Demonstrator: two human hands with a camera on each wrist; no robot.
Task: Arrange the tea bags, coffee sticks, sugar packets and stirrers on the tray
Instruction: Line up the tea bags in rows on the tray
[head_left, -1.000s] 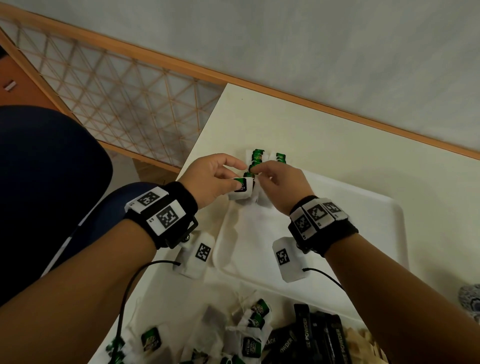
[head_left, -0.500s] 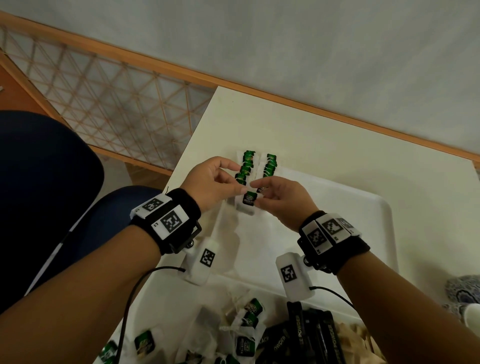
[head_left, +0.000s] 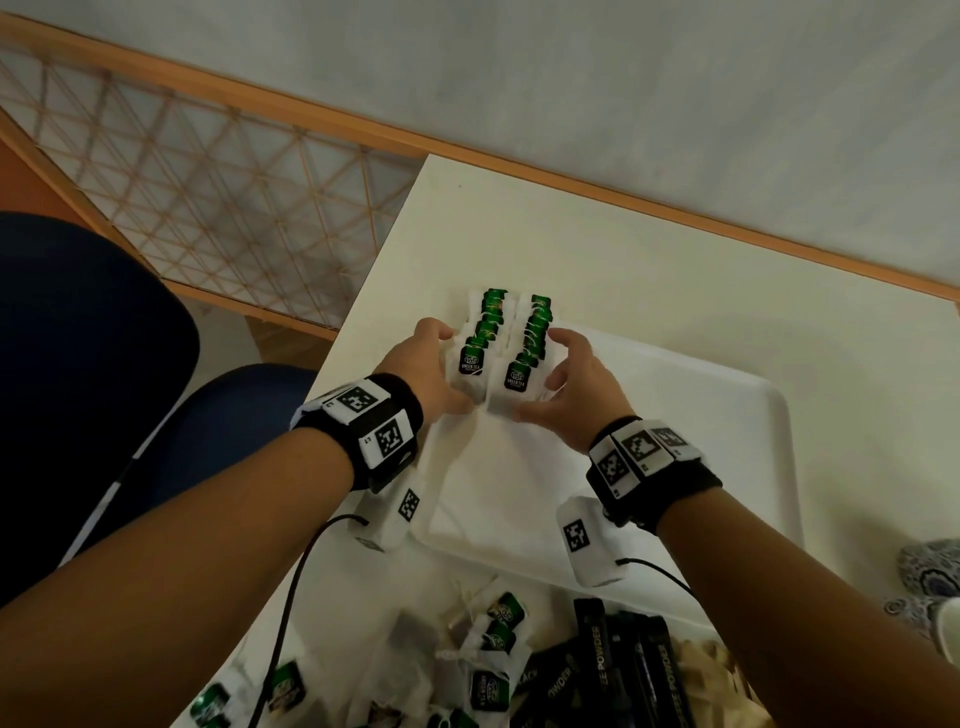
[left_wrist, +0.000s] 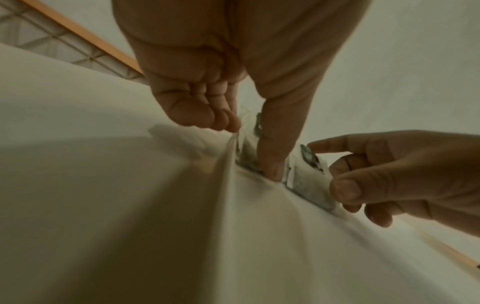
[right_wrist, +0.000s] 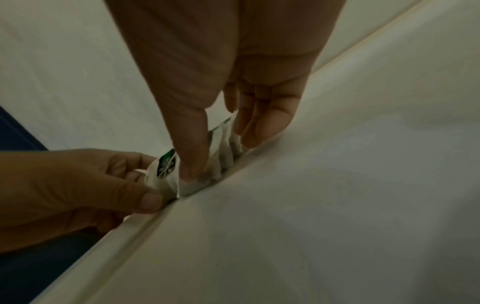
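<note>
Two rows of green-tagged tea bags stand on edge in the far left corner of the white tray (head_left: 675, 415). My left hand (head_left: 441, 364) cups the left row (head_left: 485, 332), fingers along its outer side and thumb at its near end. My right hand (head_left: 563, 382) holds the right row (head_left: 530, 338) the same way from the other side. In the left wrist view my thumb (left_wrist: 272, 160) presses down by the bags (left_wrist: 248, 152). The right wrist view has my thumb (right_wrist: 192, 144) and fingers (right_wrist: 259, 123) framing the bags (right_wrist: 223, 152).
Loose tea bags (head_left: 483, 654) lie heaped on the table in front of the tray. Black coffee sticks (head_left: 623, 670) and wooden stirrers (head_left: 711, 675) sit to their right. A patterned cup (head_left: 930, 571) stands at the right edge. The table's left edge runs just beside the tray.
Both hands were pinching one tea bag together near the rows. That bag now stands at the front of a row, and the hands have spread to hold the two rows from both sides.
</note>
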